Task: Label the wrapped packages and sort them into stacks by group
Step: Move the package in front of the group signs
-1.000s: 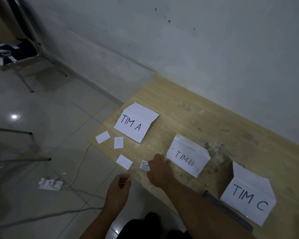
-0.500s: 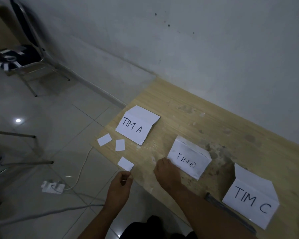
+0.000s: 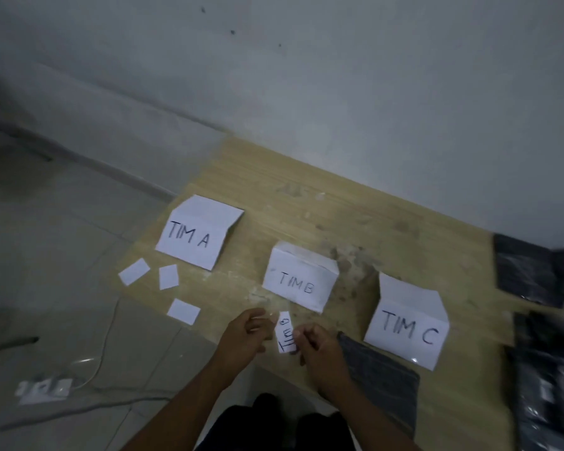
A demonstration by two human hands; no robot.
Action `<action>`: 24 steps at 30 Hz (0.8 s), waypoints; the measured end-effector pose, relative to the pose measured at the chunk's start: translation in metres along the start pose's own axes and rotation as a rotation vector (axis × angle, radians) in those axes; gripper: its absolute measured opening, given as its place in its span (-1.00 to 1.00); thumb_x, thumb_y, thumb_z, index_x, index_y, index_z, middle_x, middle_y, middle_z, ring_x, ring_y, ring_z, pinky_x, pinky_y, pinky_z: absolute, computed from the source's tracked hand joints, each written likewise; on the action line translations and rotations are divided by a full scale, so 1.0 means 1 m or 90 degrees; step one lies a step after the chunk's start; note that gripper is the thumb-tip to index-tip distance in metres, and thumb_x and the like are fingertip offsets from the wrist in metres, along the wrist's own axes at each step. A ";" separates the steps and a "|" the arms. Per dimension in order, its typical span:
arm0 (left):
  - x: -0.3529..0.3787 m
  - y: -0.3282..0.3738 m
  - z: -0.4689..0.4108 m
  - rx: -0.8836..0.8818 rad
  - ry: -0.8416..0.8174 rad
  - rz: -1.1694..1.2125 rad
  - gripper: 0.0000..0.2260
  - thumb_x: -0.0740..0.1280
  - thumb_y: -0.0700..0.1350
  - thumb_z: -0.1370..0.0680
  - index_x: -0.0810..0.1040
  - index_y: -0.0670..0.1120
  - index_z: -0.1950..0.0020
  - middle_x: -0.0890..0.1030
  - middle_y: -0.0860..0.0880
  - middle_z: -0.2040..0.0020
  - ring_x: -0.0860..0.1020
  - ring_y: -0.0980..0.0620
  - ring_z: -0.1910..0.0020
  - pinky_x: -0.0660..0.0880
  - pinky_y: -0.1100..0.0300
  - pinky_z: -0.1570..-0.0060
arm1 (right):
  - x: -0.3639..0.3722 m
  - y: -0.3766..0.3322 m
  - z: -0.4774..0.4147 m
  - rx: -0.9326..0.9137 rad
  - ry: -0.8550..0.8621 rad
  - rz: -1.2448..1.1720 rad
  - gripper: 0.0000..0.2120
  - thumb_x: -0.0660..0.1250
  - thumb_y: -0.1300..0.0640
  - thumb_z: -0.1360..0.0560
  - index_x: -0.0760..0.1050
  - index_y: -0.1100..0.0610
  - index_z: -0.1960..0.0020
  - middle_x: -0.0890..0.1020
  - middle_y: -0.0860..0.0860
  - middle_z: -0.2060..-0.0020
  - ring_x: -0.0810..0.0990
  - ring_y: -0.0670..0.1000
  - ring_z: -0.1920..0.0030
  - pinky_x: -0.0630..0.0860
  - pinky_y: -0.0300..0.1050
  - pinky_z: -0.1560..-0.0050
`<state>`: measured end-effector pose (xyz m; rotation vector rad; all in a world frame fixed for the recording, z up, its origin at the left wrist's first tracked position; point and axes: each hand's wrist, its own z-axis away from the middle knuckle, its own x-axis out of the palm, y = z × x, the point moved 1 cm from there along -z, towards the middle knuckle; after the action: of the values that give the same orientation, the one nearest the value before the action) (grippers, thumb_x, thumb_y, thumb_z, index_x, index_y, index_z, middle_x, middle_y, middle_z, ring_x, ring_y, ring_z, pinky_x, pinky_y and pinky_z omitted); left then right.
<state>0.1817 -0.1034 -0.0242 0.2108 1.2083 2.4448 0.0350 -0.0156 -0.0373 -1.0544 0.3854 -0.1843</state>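
The label, a small slip with "TIM B" written on it, is now off the table and held upright at the near edge. A second ago it lay flat under the right hand, just near of the TIM B sign. That hand now pinches the slip by its lower right edge, fingers curled round it. The left hand has come in close on the slip's left side with its fingers curled; blur hides whether it touches the paper or holds something small of its own, so I cannot tell its grip. Three blank slips lie unmoved at the left end of the table, near of the TIM A sign. A dark wrapped package lies just right of the right hand, near of the TIM C sign. More packages show at the far right now that the view has swung that way. The writing looks finished, so the likely next step is fixing this label to a package, probably the nearest one, and setting it by the TIM B sign.
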 end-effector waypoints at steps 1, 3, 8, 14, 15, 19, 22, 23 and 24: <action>0.017 0.001 -0.001 -0.011 -0.034 0.005 -0.75 0.42 -0.10 -0.50 0.52 -0.06 -0.16 0.64 -0.10 -0.02 0.64 -0.03 0.09 0.57 0.16 0.23 | -0.013 0.005 0.008 0.011 0.005 0.002 -0.86 0.29 0.17 -0.58 0.55 0.24 0.08 0.63 -0.02 0.32 0.49 -0.18 0.45 0.43 -0.29 0.37; 0.036 0.000 -0.001 -0.013 -0.070 -0.005 -0.78 0.45 -0.12 -0.48 0.55 -0.09 -0.09 0.65 -0.13 0.00 0.64 -0.03 0.18 0.58 0.18 0.27 | -0.030 0.009 0.019 0.021 0.007 -0.012 -0.86 0.30 0.16 -0.57 0.56 0.22 0.06 0.64 -0.03 0.29 0.52 -0.20 0.42 0.43 -0.33 0.37; 0.086 -0.006 -0.001 0.003 -0.117 -0.060 -0.88 0.46 -0.19 -0.47 0.62 -0.13 0.01 0.68 -0.15 0.08 0.67 -0.03 0.18 0.61 0.14 0.26 | -0.079 0.030 0.044 0.060 0.040 -0.089 -0.89 0.37 0.05 -0.52 0.62 0.07 0.05 0.71 0.03 0.21 0.66 -0.05 0.23 0.55 -0.20 0.22; 0.126 -0.003 0.007 -0.005 -0.188 -0.103 -0.89 0.46 -0.11 -0.46 0.69 -0.13 0.07 0.72 -0.08 0.16 0.66 0.01 0.20 0.62 0.17 0.21 | -0.128 0.065 0.065 0.085 0.165 -0.101 -0.98 0.46 0.18 -0.45 0.66 0.13 0.13 0.71 0.04 0.23 0.65 -0.02 0.21 0.55 -0.18 0.15; 0.129 -0.002 0.009 0.003 -0.211 -0.131 -0.89 0.47 -0.08 -0.45 0.70 -0.09 0.07 0.73 -0.04 0.17 0.65 0.06 0.24 0.60 0.20 0.23 | -0.135 0.068 0.068 0.082 0.182 -0.096 -0.98 0.46 0.21 -0.45 0.67 0.13 0.12 0.71 0.00 0.21 0.66 -0.06 0.17 0.55 -0.24 0.13; 0.139 -0.003 0.011 -0.016 -0.304 -0.198 -0.88 0.48 0.02 -0.42 0.71 0.06 0.08 0.72 0.04 0.15 0.66 0.10 0.20 0.58 0.18 0.20 | -0.155 0.084 0.076 0.078 0.219 -0.069 -0.91 0.51 0.17 -0.40 0.70 -0.01 0.14 0.66 -0.12 -0.02 0.57 -0.22 -0.10 0.48 -0.29 -0.09; 0.149 -0.007 0.015 -0.088 -0.345 -0.164 -0.78 0.45 0.06 -0.43 0.71 -0.04 0.03 0.70 -0.02 0.19 0.63 0.01 0.20 0.58 0.17 0.20 | -0.163 0.094 0.079 0.086 0.236 -0.070 -0.85 0.50 0.20 -0.40 0.70 -0.04 0.13 0.59 -0.07 -0.16 0.54 -0.15 -0.19 0.46 -0.38 -0.12; 0.152 -0.010 0.015 -0.113 -0.337 -0.146 -0.73 0.44 0.06 -0.44 0.70 -0.10 0.01 0.69 -0.04 0.19 0.64 -0.03 0.19 0.60 0.13 0.19 | -0.164 0.097 0.080 0.083 0.239 -0.078 -0.84 0.50 0.21 -0.40 0.71 -0.04 0.13 0.60 -0.05 -0.16 0.57 -0.12 -0.19 0.48 -0.36 -0.12; 0.154 -0.012 0.015 -0.122 -0.324 -0.139 -0.71 0.43 0.06 -0.46 0.69 -0.15 0.00 0.68 -0.07 0.18 0.65 -0.07 0.16 0.62 0.10 0.16 | -0.163 0.097 0.081 0.075 0.236 -0.085 -0.82 0.50 0.23 -0.40 0.71 -0.05 0.13 0.62 -0.04 -0.14 0.59 -0.10 -0.16 0.50 -0.35 -0.11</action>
<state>0.0499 -0.0214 -0.0306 0.5704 0.7298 2.1179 -0.0865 0.1503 -0.0508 -0.9291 0.6305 -0.5201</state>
